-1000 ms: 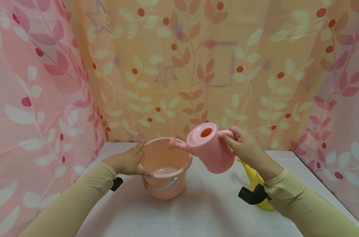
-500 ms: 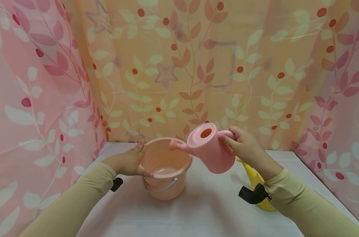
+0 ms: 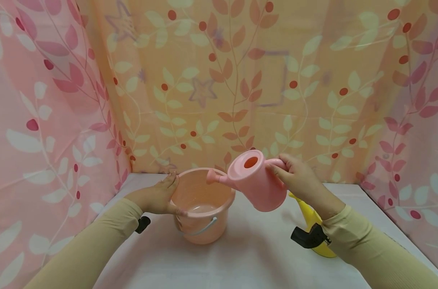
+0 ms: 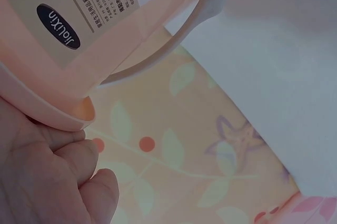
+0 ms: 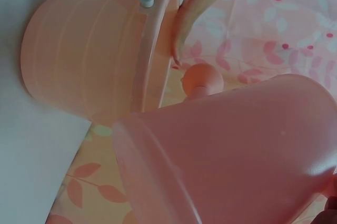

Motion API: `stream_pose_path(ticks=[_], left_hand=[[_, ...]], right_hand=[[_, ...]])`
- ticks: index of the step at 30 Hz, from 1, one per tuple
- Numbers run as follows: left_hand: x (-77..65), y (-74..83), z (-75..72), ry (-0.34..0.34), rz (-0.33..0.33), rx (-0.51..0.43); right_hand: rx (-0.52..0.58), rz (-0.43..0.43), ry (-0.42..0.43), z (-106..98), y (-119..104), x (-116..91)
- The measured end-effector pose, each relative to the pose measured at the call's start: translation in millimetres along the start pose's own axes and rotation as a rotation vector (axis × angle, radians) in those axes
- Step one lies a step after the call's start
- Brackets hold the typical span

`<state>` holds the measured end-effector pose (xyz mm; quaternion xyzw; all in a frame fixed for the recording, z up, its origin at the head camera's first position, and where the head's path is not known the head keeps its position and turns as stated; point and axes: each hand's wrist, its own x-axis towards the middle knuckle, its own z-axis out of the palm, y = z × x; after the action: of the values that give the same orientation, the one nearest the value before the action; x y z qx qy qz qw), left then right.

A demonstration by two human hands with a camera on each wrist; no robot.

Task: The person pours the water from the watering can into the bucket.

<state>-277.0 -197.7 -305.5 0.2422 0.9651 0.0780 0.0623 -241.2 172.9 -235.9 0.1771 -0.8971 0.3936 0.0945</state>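
Note:
In the head view, a peach bucket (image 3: 204,230) with a pale blue-grey handle (image 3: 202,228) stands upright. My left hand (image 3: 157,196) holds its left rim, the thumb lying towards the front. Close up in the left wrist view, bent fingers (image 4: 79,155) sit at the rim beside a printed label. My right hand (image 3: 294,170) grips the handle of a pink watering can (image 3: 256,186), raised off the table and tilted left. Its spout head (image 3: 212,176) reaches over the bucket's right rim. I cannot make out any water flowing.
A yellow object with a spout (image 3: 309,212) stands at the right, partly hidden by the right wrist and its black camera mount (image 3: 310,237). White cloth (image 3: 255,257) covers the table. Leaf-patterned curtains (image 3: 237,80) enclose the back and both sides.

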Motion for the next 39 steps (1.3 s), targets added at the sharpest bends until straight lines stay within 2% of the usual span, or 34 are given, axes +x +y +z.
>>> stream_pose_path(ticks=[10,18,25,39], left_hand=[[0.7,-1.2,1.4,-0.002,0.005,0.011],[-0.1,0.3,-0.4,-0.015,-0.003,0.018],[-0.5,0.3,-1.8,-0.009,0.024,0.026],[0.2,-0.4,-2.2,-0.002,0.021,0.023]], right_hand=[[-0.013,-0.02,-0.004,-0.9,-2.5,0.8],[-0.031,0.003,-0.019,-0.6,-2.0,2.4],[-0.02,0.002,-0.032,-0.9,-0.3,5.2],[-0.032,-0.009,-0.042,-1.5,-2.8,7.0]])
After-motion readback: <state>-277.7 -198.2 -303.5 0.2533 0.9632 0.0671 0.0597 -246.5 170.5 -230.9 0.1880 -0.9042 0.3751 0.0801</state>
